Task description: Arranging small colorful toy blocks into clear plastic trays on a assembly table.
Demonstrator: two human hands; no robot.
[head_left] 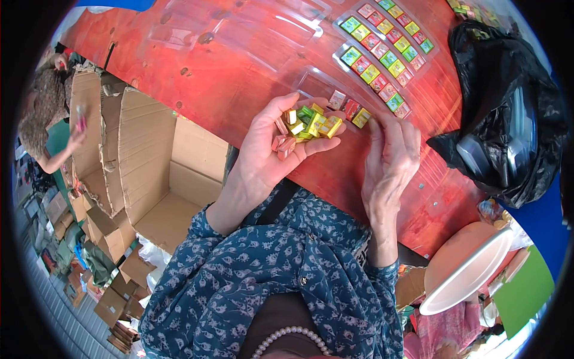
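Observation:
My left hand [263, 143] is cupped palm up over the near edge of the red table, its fingers curled round a heap of small wrapped blocks [308, 122] in yellow, green and pinkish red. To the right, my right hand [391, 152] has its thumb and fingertips pinched at the edge of a small yellow block [361, 118]. That block stands in a row beside a red block [351, 109] and a pale block [337, 99]. These lie along the near side of a clear plastic tray [314, 76], partly hidden by my left fingers.
Clear trays filled with coloured blocks [382, 60] lie farther back, near more clear trays [263, 30]. A black plastic bag [502, 66] holding clear containers sits right. A white basin [466, 269] stands lower right, open cardboard boxes [161, 167] left. Another person [45, 113] is at far left.

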